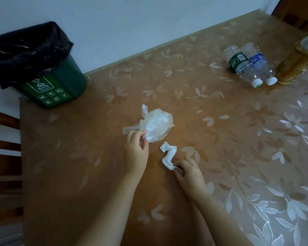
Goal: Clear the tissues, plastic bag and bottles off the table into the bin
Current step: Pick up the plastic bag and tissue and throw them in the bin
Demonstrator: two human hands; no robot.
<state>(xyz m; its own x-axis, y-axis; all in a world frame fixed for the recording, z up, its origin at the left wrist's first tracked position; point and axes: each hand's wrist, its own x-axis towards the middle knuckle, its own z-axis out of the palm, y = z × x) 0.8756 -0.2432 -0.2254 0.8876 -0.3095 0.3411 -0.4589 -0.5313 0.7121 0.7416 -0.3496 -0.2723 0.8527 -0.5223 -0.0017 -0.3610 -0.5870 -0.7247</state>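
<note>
Left hand (pixel 136 151) is pinching the near edge of the bag (pixel 156 126), fingers curled; the bag is clear, crinkled, puffed into a round lump with twisted handles, lying mid-table. Right hand (pixel 188 172) is gripping the near end of the tissue (pixel 169 157), fingers curled; the tissue is white, twisted into a crumpled strip, lying just beside the bag at its 5 o'clock. Two bottles (pixel 249 66), clear ribbed plastic with white caps and green and blue labels, are lying side by side, touching, at 2 o'clock. The bin (pixel 60 86), green plastic with a glossy black liner (pixel 25 50), is sitting at 10 o'clock on the table (pixel 96 174), whose brown cloth is showing a shiny leaf pattern.
</note>
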